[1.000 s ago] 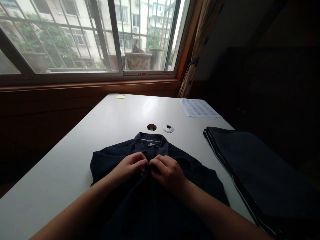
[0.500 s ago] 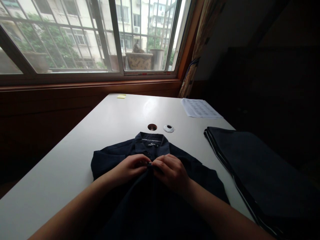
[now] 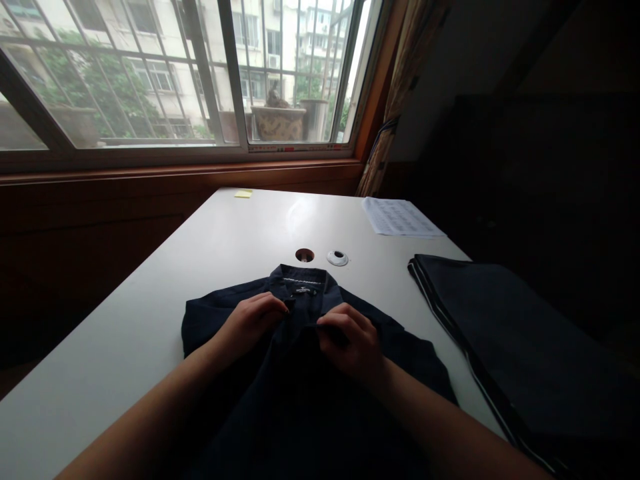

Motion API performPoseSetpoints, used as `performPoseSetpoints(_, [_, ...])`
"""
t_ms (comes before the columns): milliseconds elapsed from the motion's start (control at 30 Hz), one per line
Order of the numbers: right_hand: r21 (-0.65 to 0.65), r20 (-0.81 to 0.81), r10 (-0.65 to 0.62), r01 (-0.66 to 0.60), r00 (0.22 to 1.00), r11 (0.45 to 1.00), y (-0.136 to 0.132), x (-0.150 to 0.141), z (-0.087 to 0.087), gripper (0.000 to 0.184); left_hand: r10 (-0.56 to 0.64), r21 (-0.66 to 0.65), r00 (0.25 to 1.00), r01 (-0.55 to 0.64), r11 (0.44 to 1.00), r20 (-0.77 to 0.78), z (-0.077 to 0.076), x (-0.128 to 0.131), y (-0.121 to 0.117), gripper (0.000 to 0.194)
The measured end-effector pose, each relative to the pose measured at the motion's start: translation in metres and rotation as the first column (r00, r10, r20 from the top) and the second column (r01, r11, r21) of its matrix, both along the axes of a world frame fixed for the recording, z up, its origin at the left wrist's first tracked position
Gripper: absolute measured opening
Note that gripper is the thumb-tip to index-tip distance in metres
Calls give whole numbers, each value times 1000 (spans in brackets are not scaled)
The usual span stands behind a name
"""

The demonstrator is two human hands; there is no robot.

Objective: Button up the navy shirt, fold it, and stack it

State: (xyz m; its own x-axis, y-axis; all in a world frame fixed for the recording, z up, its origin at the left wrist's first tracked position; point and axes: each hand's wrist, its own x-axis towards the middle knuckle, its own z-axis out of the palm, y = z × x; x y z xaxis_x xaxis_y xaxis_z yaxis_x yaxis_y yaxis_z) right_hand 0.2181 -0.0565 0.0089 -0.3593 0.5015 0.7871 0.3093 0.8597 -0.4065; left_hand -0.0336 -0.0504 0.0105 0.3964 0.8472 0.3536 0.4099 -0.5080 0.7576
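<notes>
A dark navy collared shirt (image 3: 300, 400) lies front up on the white table, its collar pointing away from me and a label showing inside the neck. My left hand (image 3: 253, 323) pinches the left edge of the front opening just below the collar. On the other side, my right hand (image 3: 353, 340) grips the right edge of the opening, thumb against curled fingers. The two edges stand apart, with a gap between my hands. Any buttons are too dark or too covered to make out.
Folded dark cloth (image 3: 500, 333) with pale edging lies along the table's right side. Printed sheets (image 3: 403, 217) rest at the far right corner, a yellow sticky note (image 3: 243, 194) at the far left. Beyond the collar are a cable hole (image 3: 305, 255) and its white cover (image 3: 337, 258).
My hands were together at the front opening and have since moved apart, the left one up and left, the right one slightly right. The shirt's neck opening has spread wider.
</notes>
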Motion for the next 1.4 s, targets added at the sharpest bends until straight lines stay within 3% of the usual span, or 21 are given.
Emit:
performPoseSetpoints(200, [-45, -54, -30, 27, 998, 999, 0, 5, 2, 24, 72, 58, 996, -69, 996, -60, -1, -8, 5, 14])
performPoseSetpoints(367, [-56, -36, -135, 133, 990, 990, 8, 8, 0, 19, 190, 92, 979, -183, 979, -69, 10, -15, 5, 12])
performPoseSetpoints(500, [-91, 51, -218, 222, 975, 971, 20, 13, 4, 15, 372, 110, 928, -369, 923, -15, 22, -20, 2, 11])
performPoseSetpoints(633, [-100, 145, -292, 307, 945, 946, 32, 17, 15, 15, 467, 102, 884, -467, 879, 24, 19, -21, 3, 13])
performPoseSetpoints(733, [-56, 226, -336, 357, 914, 932, 30, 13, 23, 23, 445, 90, 895, -441, 893, -28, 8, -17, 7, 14])
performPoseSetpoints(800, [-38, 247, -300, 319, 921, 947, 21, 6, 29, 28, 418, 77, 907, -413, 907, -58, 2, -14, 9, 15])
performPoseSetpoints(900, [-38, 290, -52, 66, 956, 997, 0, -11, 32, 30, 402, 44, 915, -400, 915, -31, -1, -10, 9, 16])
performPoseSetpoints(1000, [-35, 407, 129, -125, 904, 992, -15, -29, 24, 31, 397, 19, 917, -398, 917, 45, 3, -5, 5, 16])
performPoseSetpoints(1167, [-1, 443, 63, -69, 894, 998, -17, -38, -2, 22, 350, -67, 930, -344, 937, 110, 12, 1, -3, 17])
performPoseSetpoints(1300, [-45, 372, 36, -20, 928, 999, -14, -32, -6, 27, 329, -190, 930, -298, 936, 164, 16, 4, -5, 22])
performPoseSetpoints(1400, [-91, 365, 43, -10, 930, 996, -12, -29, -7, 18, 305, -283, 931, -243, 928, 200, 20, 4, -4, 26])
